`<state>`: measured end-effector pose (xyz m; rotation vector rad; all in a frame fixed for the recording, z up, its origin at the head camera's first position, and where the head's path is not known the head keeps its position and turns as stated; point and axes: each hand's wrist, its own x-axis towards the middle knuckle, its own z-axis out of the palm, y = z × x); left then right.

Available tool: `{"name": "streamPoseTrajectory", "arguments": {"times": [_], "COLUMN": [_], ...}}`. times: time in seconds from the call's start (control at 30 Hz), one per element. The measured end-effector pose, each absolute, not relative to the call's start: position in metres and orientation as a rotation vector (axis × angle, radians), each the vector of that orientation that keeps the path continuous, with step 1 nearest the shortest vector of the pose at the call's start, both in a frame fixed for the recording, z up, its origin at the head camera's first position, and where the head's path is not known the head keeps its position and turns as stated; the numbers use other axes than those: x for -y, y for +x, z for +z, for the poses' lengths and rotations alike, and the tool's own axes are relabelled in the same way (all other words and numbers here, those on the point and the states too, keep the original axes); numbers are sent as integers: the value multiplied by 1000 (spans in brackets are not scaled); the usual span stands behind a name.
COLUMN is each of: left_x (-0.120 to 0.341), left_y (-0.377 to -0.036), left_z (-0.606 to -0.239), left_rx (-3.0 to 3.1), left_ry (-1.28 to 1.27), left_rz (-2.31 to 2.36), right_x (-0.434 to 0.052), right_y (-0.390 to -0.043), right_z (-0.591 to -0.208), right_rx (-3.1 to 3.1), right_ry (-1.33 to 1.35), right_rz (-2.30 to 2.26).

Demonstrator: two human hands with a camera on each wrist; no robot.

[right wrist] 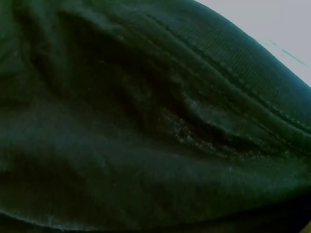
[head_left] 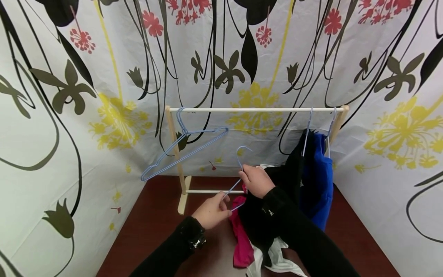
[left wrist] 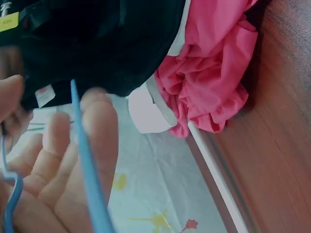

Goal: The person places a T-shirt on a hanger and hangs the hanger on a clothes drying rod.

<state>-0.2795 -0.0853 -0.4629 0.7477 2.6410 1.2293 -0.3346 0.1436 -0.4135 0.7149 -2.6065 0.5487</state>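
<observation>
A blue wire hanger (head_left: 238, 175) is held between both hands over the dark red table (head_left: 152, 227). My left hand (head_left: 212, 210) pinches its lower wire; in the left wrist view that blue wire (left wrist: 87, 170) crosses my fingers (left wrist: 97, 131). My right hand (head_left: 255, 180) grips the hanger just under its hook and also holds a black garment (head_left: 257, 221). A pink garment (head_left: 240, 238) and a white one (head_left: 277, 257) lie beneath. The right wrist view shows only dark fabric (right wrist: 146, 121).
A small wooden clothes rack (head_left: 256, 110) stands at the back. An empty blue hanger (head_left: 183, 148) hangs at its left end; black and blue garments (head_left: 316, 181) hang at its right. Flower-printed curtain walls (head_left: 52, 115) close in on three sides.
</observation>
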Motion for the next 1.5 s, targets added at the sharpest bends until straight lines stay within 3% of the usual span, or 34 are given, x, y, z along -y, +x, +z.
{"name": "streamPoseTrajectory", "arguments": {"times": [0.23,0.4,0.7,0.93,1.13,1.5], "left_x": [116,123,58,31,45,94], "left_y": [-289,-302,-294,-289,-275,-274], "left_z": [-454,-479,-529,-525,-520,-499], "left_rx": [-2469,-2403,-2640,-2690,-2704,-2737], "left_ry": [666,584,1004,980,730,822], "left_rz": [1536,1674,1365,1114,941,1355], "right_x": [-162,-174,-179,-179,-187,-202], "right_y": [-333,-331,-326,-324,-322,-328], "right_z": [-410,-408,-411,-406,-406,-402], "right_rx": [2640,2651,2643,2641,2677,2600], "right_ry": [633,598,610,616,560,468], "right_rz": [766,957,999,1019,934,932]}}
